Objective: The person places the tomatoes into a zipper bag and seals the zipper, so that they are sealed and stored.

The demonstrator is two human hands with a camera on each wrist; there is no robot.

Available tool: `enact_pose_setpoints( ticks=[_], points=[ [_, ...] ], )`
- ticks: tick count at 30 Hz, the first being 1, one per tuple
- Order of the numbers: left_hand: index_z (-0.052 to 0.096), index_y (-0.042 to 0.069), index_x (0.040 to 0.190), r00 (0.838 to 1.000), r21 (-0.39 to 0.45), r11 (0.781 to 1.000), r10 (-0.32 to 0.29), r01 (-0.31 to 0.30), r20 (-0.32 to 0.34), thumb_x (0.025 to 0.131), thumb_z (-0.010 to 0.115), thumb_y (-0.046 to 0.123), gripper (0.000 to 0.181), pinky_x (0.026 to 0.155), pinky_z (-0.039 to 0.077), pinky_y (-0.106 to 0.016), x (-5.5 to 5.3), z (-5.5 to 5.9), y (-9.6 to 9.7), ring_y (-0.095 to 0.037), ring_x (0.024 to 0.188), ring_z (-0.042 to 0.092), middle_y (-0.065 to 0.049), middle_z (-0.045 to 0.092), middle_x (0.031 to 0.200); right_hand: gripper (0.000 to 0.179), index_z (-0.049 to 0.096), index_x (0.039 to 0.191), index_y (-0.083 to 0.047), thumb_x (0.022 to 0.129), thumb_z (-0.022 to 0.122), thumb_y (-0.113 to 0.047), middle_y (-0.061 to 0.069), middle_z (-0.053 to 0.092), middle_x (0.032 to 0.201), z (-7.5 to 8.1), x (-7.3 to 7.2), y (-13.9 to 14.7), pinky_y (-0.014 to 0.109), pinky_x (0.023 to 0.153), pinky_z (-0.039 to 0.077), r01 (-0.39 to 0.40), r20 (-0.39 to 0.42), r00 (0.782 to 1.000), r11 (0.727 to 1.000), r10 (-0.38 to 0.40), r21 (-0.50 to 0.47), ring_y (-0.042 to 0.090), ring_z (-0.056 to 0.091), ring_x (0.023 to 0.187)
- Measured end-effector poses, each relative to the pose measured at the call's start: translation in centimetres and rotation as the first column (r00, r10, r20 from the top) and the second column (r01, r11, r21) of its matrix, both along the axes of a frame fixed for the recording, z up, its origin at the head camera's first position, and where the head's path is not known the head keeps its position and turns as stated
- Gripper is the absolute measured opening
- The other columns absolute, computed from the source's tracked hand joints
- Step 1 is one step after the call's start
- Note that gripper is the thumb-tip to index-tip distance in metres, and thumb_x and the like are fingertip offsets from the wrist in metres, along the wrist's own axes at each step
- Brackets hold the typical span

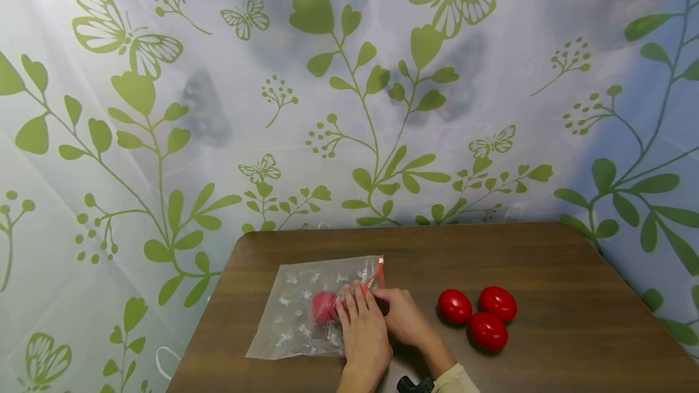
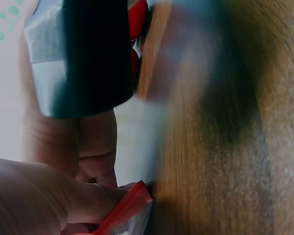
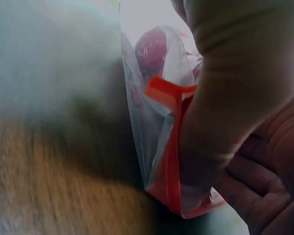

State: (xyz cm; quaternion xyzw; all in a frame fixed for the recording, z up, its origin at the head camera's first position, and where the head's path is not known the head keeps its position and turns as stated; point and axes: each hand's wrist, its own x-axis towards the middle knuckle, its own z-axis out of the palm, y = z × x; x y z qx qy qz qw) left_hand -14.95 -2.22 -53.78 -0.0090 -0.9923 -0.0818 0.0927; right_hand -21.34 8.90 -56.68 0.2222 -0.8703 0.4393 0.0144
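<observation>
A clear zip bag (image 1: 267, 338) with a printed pattern and a red zip edge (image 1: 381, 267) lies on the table. Inside it is a red egg-shaped thing (image 1: 324, 308), seen through the plastic. My left hand (image 1: 364, 329) lies over the mouth end, fingers stretched across the plastic. In the left wrist view its thumb (image 2: 83, 200) grips the red edge. My right hand (image 1: 406, 320) meets the same edge from the right, fingers curled and pinching there; its fingertips are partly hidden. The right wrist view shows the bag's mouth (image 3: 174, 152) gaping around a digit.
Right of my hands, three glossy red egg-shaped things sit close together: one on the left (image 1: 454, 306), one behind (image 1: 498, 303), one in front (image 1: 488, 330). The brown wooden table (image 1: 573, 296) ends at a leaf-and-butterfly curtain (image 1: 349, 108).
</observation>
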Motion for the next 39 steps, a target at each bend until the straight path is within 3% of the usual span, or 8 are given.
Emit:
enact_pose_setpoints(
  ticks=[6, 9, 16, 20, 30, 39],
  points=[
    [0.052, -0.008, 0.154, 1.0, 0.019, 1.0, -0.003, 0.004, -0.011, 0.076, 0.095, 0.018, 0.093, 0.127, 0.031, -0.069, 0.1, 0.0, 0.0, -0.048, 0.161, 0.036, -0.029, 0.045, 0.168, 0.047, 0.082, 0.129, -0.013, 0.083, 0.09, -0.014, 0.001, 0.082, 0.127, -0.3, 0.0, 0.9, 0.043, 0.107, 0.059, -0.002, 0.003, 1.0, 1.0, 0.002, -0.029, 0.016, 0.075, 0.116],
    [0.051, -0.008, 0.154, 1.0, 0.017, 1.0, 0.001, 0.0, -0.015, 0.081, 0.094, 0.026, 0.092, 0.127, 0.031, -0.069, 0.0, -0.2, 0.0, -0.048, 0.161, 0.037, -0.028, 0.045, 0.168, 0.043, 0.081, 0.13, -0.015, 0.088, 0.09, -0.018, 0.001, 0.082, 0.127, -0.1, 0.0, 1.7, 0.037, 0.105, 0.06, -0.023, 0.047, 0.999, 0.998, 0.026, -0.05, 0.015, 0.076, 0.117],
    [0.051, -0.008, 0.155, 1.0, -0.016, 1.0, 0.0, 0.0, -0.008, 0.076, 0.097, 0.029, 0.098, 0.127, 0.031, -0.069, 0.0, -0.1, 0.0, -0.048, 0.16, 0.037, -0.029, 0.045, 0.168, 0.051, 0.073, 0.138, 0.0, 0.095, 0.088, -0.023, 0.018, 0.077, 0.134, 1.7, 0.7, 4.6, 0.05, 0.102, 0.061, -0.095, 0.189, 0.973, 0.979, 0.129, -0.18, 0.034, 0.079, 0.119],
    [0.051, -0.007, 0.155, 1.0, -0.034, 0.999, 0.003, -0.003, 0.004, 0.072, 0.098, 0.026, 0.102, 0.128, 0.03, -0.069, 0.0, 0.1, 0.0, -0.049, 0.161, 0.037, -0.029, 0.044, 0.169, 0.053, 0.072, 0.14, 0.0, 0.095, 0.087, -0.024, 0.019, 0.075, 0.138, 3.0, 1.2, 6.3, 0.051, 0.104, 0.06, -0.086, 0.209, 0.97, 0.981, 0.122, -0.171, 0.037, 0.076, 0.124],
    [0.052, -0.008, 0.155, 0.999, -0.041, 0.999, 0.008, -0.009, -0.032, 0.074, 0.096, 0.018, 0.096, 0.126, 0.033, -0.068, 0.1, 0.2, 0.0, -0.048, 0.159, 0.04, -0.028, 0.047, 0.167, 0.054, 0.073, 0.141, -0.01, 0.095, 0.087, -0.035, 0.019, 0.073, 0.142, 5.2, 2.3, 10.7, 0.051, 0.105, 0.059, -0.07, 0.198, 0.975, 0.985, 0.1, -0.156, 0.034, 0.074, 0.129],
    [0.056, -0.006, 0.152, 0.999, -0.032, 0.999, 0.013, -0.015, -0.053, 0.07, 0.097, 0.015, 0.094, 0.126, 0.034, -0.068, 0.1, -0.1, 0.0, -0.048, 0.158, 0.042, -0.028, 0.049, 0.166, 0.055, 0.07, 0.145, -0.008, 0.098, 0.085, -0.031, 0.018, 0.071, 0.146, 6.5, 3.5, 15.2, 0.04, 0.101, 0.063, -0.008, 0.241, 0.97, 0.992, 0.038, -0.126, 0.034, 0.073, 0.131]
  ],
)
